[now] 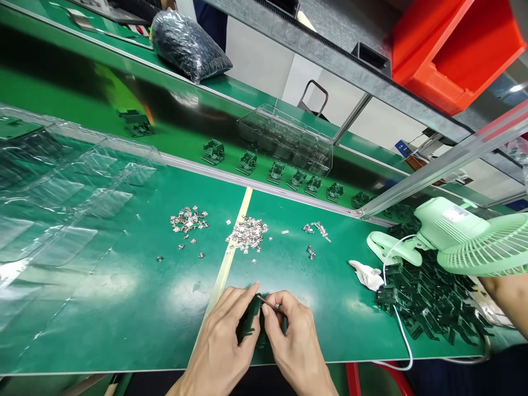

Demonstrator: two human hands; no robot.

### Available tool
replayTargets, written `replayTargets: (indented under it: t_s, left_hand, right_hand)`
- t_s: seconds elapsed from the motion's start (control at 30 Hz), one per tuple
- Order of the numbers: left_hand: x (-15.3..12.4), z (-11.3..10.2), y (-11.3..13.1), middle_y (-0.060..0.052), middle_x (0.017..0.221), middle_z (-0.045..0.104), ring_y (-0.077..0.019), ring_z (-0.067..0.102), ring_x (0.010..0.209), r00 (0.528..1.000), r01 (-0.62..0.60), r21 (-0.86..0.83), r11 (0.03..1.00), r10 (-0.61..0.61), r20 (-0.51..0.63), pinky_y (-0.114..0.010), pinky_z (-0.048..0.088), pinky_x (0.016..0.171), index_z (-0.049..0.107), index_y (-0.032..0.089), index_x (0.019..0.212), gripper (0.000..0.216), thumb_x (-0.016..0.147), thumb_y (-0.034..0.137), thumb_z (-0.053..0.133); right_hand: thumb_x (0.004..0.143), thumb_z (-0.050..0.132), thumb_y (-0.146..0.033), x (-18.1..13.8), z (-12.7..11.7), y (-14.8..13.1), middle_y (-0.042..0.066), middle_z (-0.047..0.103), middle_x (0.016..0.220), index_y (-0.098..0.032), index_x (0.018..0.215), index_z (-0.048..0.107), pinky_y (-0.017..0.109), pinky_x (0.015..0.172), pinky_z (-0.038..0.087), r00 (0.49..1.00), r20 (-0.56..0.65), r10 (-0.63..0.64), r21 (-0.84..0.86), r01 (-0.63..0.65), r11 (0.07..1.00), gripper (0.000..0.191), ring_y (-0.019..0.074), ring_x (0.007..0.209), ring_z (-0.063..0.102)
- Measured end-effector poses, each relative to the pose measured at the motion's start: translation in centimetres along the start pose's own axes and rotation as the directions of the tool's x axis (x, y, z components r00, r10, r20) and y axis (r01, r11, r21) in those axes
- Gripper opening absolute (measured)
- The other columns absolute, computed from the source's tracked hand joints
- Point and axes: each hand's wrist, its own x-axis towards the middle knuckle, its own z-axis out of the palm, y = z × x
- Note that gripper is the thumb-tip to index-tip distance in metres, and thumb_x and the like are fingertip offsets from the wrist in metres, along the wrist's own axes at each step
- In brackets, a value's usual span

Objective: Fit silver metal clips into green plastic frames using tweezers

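My left hand [225, 335] and my right hand [295, 335] meet at the near edge of the green table [144, 308]. Together they pinch a small dark green plastic part [250, 322], with the fingers of both hands closed on it. A thin metal piece sticks out between my right thumb and forefinger. Beyond the hands lie piles of small shiny metal clips [247, 235], and a second pile [188, 220] sits to the left.
Clear plastic trays [61, 187] cover the left of the table. A heap of dark green parts [429, 300] lies at right under a mint clip fan [462, 236]. More green parts [276, 171] line the conveyor. Another person's arm [509, 300] shows at far right.
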Motion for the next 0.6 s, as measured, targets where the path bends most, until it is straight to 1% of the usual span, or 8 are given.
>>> replayTargets:
  t_s: [0.13,0.23,0.3,0.4,0.47,0.53,0.6]
  left_hand:
    - [-0.3,0.4,0.1,-0.008,0.105,0.070,-0.0197,0.068,0.096,1.000,0.003,0.015,1.000,-0.002,-0.022,-0.032,0.062,0.081,0.059,0.018,0.140,0.044,0.097,0.013,0.052]
    - [-0.3,0.4,0.3,-0.009,0.105,0.070,-0.0204,0.067,0.097,1.000,-0.003,0.026,1.000,0.004,-0.015,-0.033,0.062,0.081,0.059,0.017,0.140,0.046,0.095,0.010,0.051]
    - [-0.3,0.4,0.3,-0.009,0.107,0.069,-0.0205,0.066,0.098,1.000,-0.021,0.026,0.999,0.021,-0.006,-0.032,0.061,0.082,0.056,0.019,0.143,0.049,0.096,0.009,0.051]
    - [-0.3,0.4,0.4,-0.009,0.110,0.068,-0.0211,0.064,0.099,0.998,-0.063,0.035,0.997,0.063,0.003,-0.034,0.060,0.084,0.051,0.023,0.149,0.054,0.097,0.009,0.052]
    - [-0.1,0.4,0.5,-0.009,0.110,0.068,-0.0218,0.062,0.099,0.996,-0.088,0.046,0.995,0.088,0.017,-0.036,0.059,0.083,0.046,0.024,0.153,0.060,0.097,0.006,0.052]
    - [0.1,0.2,0.5,-0.009,0.111,0.067,-0.0225,0.061,0.099,0.992,-0.119,0.047,0.992,0.117,0.053,-0.037,0.059,0.083,0.041,0.024,0.157,0.065,0.096,0.004,0.050]
    - [0.3,-0.3,0.6,-0.009,0.112,0.067,-0.0229,0.061,0.100,0.981,-0.143,0.048,0.989,0.135,0.141,-0.039,0.059,0.086,0.035,0.025,0.159,0.069,0.095,0.003,0.047]
  right_hand:
    - [0.101,0.049,-0.036,-0.3,1.2,0.2,-0.003,0.058,0.066,-0.023,0.084,0.059,0.026,0.059,0.041,0.995,-0.099,0.018,-0.042,-0.023,0.999,0.023,0.0133,0.053,0.052]
    - [0.099,0.050,-0.038,-0.5,1.6,0.3,-0.003,0.057,0.060,-0.023,0.085,0.060,0.026,0.055,0.039,0.989,-0.140,0.052,-0.035,-0.058,0.998,0.023,0.0131,0.048,0.048]
    - [0.098,0.051,-0.039,-0.5,1.4,0.2,-0.004,0.054,0.058,-0.022,0.085,0.061,0.026,0.052,0.035,0.987,-0.126,0.103,0.003,-0.104,0.995,0.024,0.0124,0.047,0.044]
    - [0.096,0.055,-0.042,-0.5,0.7,0.0,-0.006,0.049,0.057,-0.021,0.084,0.062,0.026,0.051,0.031,0.981,-0.052,0.186,0.085,-0.181,0.980,0.025,0.0112,0.048,0.039]
    - [0.094,0.057,-0.041,-0.5,0.3,-0.1,-0.007,0.046,0.056,-0.020,0.082,0.062,0.026,0.051,0.028,0.979,-0.028,0.203,0.111,-0.199,0.974,0.024,0.0105,0.049,0.036]
    - [0.093,0.058,-0.038,-0.5,0.1,0.1,-0.007,0.043,0.057,-0.020,0.079,0.059,0.025,0.051,0.025,0.979,-0.031,0.200,0.125,-0.195,0.973,0.023,0.0099,0.051,0.032]
    - [0.091,0.058,-0.036,-0.6,0.2,0.4,-0.008,0.041,0.058,-0.020,0.076,0.056,0.025,0.051,0.024,0.979,-0.044,0.199,0.146,-0.191,0.971,0.022,0.0094,0.052,0.030]
